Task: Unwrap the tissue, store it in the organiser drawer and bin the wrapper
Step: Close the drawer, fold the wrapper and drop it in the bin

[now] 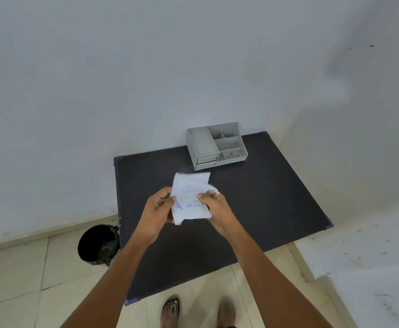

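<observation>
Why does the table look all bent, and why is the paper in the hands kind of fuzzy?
In the head view, the wide lens bends the black table and spreads the arms outward. The tissue pack, held between the left hand and right hand, is slightly smeared at its top edge, probably from motion. The light is soft and even; the bin beside the table looks very dark inside.

Pale bare walls [146, 67], cream tiled floor [28, 280], dark table [253, 209] in corner
</observation>
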